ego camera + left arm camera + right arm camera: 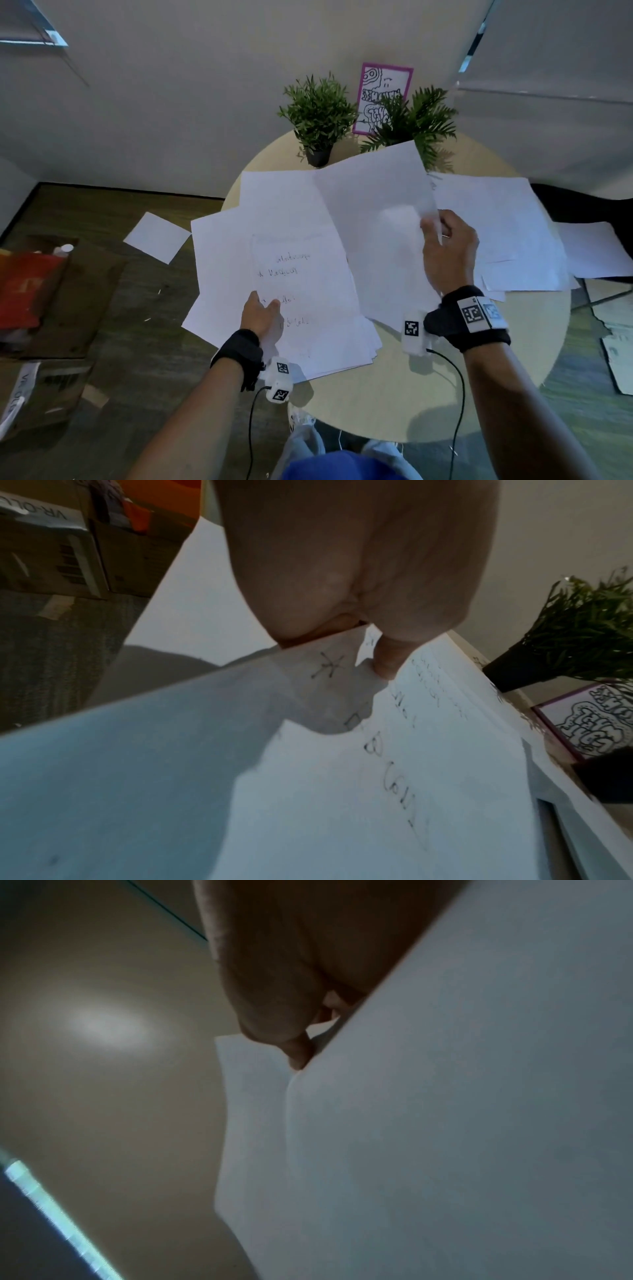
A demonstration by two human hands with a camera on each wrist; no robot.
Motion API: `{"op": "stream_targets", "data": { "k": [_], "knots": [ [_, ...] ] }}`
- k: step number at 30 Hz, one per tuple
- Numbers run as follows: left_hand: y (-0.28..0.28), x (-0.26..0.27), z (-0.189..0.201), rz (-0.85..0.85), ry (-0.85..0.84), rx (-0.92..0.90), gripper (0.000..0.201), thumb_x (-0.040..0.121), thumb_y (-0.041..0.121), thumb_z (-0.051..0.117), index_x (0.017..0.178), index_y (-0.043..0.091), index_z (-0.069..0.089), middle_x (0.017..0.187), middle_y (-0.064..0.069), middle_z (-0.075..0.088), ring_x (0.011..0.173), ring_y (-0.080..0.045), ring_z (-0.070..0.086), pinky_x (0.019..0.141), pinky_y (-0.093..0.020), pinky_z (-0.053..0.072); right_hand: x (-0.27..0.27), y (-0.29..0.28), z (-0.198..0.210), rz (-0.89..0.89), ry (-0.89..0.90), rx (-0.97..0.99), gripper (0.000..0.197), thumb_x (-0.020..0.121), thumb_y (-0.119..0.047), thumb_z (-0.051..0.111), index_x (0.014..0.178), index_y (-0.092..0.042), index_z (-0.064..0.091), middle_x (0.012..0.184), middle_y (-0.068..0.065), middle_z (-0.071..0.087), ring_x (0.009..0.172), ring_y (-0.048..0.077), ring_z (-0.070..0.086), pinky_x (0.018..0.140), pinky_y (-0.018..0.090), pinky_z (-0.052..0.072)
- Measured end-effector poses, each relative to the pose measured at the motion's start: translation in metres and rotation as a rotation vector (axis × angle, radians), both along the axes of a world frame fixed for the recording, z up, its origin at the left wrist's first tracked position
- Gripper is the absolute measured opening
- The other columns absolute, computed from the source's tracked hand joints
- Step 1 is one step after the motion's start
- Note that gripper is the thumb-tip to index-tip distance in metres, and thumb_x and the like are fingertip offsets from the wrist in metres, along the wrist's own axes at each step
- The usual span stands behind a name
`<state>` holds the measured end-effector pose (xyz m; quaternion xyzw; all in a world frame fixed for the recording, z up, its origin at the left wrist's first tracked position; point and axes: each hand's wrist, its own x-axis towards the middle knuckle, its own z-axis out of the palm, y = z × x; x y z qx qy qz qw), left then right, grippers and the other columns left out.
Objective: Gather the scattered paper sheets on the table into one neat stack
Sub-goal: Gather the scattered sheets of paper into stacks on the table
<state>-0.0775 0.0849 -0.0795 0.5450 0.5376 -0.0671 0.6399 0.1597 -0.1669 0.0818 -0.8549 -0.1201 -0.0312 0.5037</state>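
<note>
White paper sheets cover the round beige table (445, 394). My left hand (263, 317) grips a loose stack of sheets (301, 291) at its near left edge; the top sheet bears handwriting (394, 764), and my thumb (387, 658) lies on it. My right hand (442, 236) pinches a blank sheet (376, 222) by its right edge, lifted and tilted above the table's middle; the right wrist view shows my thumb (299, 1053) pressed to this blank sheet (445, 1123). More sheets (507, 233) lie spread at the table's right, one hanging over the edge.
Two potted plants (318, 116) and a pink-framed drawing (380, 96) stand at the table's far side against the wall. One sheet (156, 236) lies on the floor to the left. Cardboard boxes and a red bag (24, 291) sit on the floor at left.
</note>
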Motion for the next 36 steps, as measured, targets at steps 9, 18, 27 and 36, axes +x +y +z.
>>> {"op": "stream_targets", "data": {
  "k": [9, 18, 27, 36],
  "knots": [
    [-0.008, 0.007, 0.051, -0.001, -0.077, 0.064, 0.042, 0.104, 0.029, 0.04, 0.142, 0.01, 0.036, 0.135, -0.001, 0.038, 0.133, -0.026, 0.037, 0.1, -0.032, 0.029, 0.008, 0.021, 0.02, 0.14, 0.036, 0.12, 0.031, 0.096, -0.021, 0.061, 0.068, -0.015, 0.05, 0.058, -0.006, 0.037, 0.055, 0.01, 0.029, 0.051, 0.023, 0.027],
    [0.0, -0.005, 0.034, 0.23, -0.145, -0.226, 0.121, 0.06, 0.094, 0.047, 0.154, 0.02, 0.029, 0.16, -0.006, 0.024, 0.147, -0.026, 0.025, 0.122, -0.045, 0.017, -0.041, 0.056, -0.085, 0.226, 0.317, -0.251, 0.046, 0.094, -0.021, 0.063, 0.06, -0.022, 0.032, 0.058, -0.01, 0.03, 0.055, 0.012, 0.03, 0.049, 0.022, 0.025],
    [-0.014, 0.001, 0.048, 0.028, -0.099, 0.13, 0.021, 0.095, 0.036, 0.054, 0.089, 0.017, 0.047, 0.081, 0.005, 0.045, 0.075, -0.017, 0.046, 0.069, -0.028, 0.039, -0.06, 0.076, -0.165, 0.208, 0.394, -0.421, 0.029, 0.095, -0.033, 0.061, 0.079, -0.028, 0.036, 0.067, -0.016, 0.03, 0.078, 0.019, 0.035, 0.072, 0.03, 0.033],
    [-0.012, -0.003, 0.038, -0.121, -0.067, 0.308, 0.01, 0.092, 0.01, 0.056, 0.095, 0.009, 0.047, 0.075, 0.006, 0.043, 0.063, -0.012, 0.043, 0.055, -0.021, 0.037, -0.057, 0.083, -0.17, 0.169, 0.4, -0.404, 0.038, 0.089, -0.044, 0.067, 0.118, -0.021, 0.058, 0.109, -0.002, 0.067, 0.1, 0.018, 0.063, 0.091, 0.043, 0.054]
  ]
}}
